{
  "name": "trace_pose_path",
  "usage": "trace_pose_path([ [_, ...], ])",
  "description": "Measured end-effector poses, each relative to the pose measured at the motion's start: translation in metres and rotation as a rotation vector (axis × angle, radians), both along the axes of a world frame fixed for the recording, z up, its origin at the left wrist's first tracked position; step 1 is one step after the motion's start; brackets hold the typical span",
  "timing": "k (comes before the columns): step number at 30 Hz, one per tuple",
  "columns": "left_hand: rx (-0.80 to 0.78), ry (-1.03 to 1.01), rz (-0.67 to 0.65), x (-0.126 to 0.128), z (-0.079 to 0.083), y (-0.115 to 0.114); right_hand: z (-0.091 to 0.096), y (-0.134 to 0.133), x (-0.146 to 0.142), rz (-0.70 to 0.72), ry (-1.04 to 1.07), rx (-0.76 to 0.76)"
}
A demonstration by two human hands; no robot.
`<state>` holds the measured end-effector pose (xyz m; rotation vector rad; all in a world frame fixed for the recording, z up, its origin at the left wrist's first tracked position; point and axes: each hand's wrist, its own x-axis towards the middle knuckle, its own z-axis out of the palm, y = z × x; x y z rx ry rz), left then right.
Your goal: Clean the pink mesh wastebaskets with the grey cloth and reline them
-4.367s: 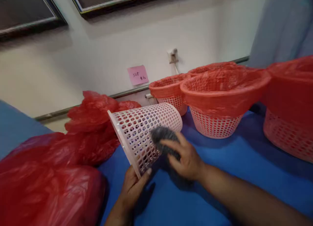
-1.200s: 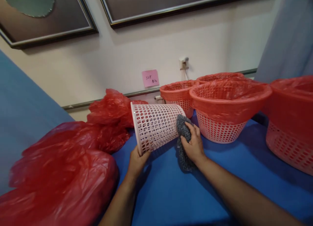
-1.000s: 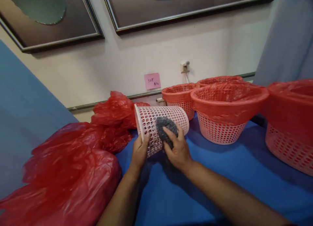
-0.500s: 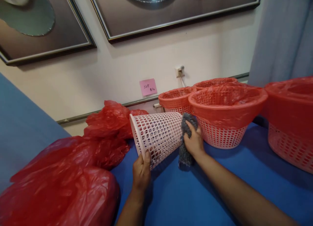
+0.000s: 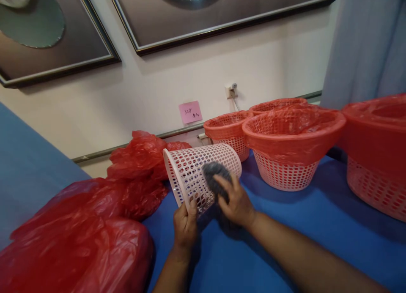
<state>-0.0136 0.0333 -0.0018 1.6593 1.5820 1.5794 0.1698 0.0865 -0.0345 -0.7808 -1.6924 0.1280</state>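
A pale pink perforated basket [image 5: 193,168] lies on its side over the blue table [image 5: 285,225], its open rim turned to the left. My left hand [image 5: 185,225] grips the lower part of that rim, fingers closed on it. My right hand [image 5: 234,202] presses a grey cloth [image 5: 215,179] against the basket's side wall, fingers bent around the cloth.
Several pink baskets lined with red bags [image 5: 292,136] stand to the right, one large [image 5: 377,149] at the right edge. Crumpled red plastic bags [image 5: 79,238] pile up on the left. A pink note [image 5: 189,112] and a socket [image 5: 231,90] are on the wall behind.
My right hand with the grey cloth has slid from the basket's bottom end back onto its side wall. The left hand keeps its hold on the rim.
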Motion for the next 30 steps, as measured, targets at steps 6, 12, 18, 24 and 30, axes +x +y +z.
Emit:
trace_pose_path([
  [6, 0.029, 0.141, -0.077, 0.002, 0.002, 0.0, -0.007, 0.064, 0.035, -0.342, 0.343, -0.625],
  [12, 0.033, 0.275, -0.266, 0.006, 0.012, -0.002, 0.014, 0.004, 0.011, 0.061, 0.009, -0.025],
  [18, 0.011, 0.254, -0.332, 0.003, 0.01, -0.002, 0.015, -0.011, 0.004, 0.191, -0.019, 0.12],
  [24, -0.035, 0.365, -0.35, 0.004, 0.01, -0.004, -0.004, 0.058, 0.034, -0.277, 0.285, -0.546],
  [30, -0.072, 0.605, -0.431, 0.016, 0.019, -0.006, 0.019, 0.022, 0.029, -0.062, 0.119, -0.196],
])
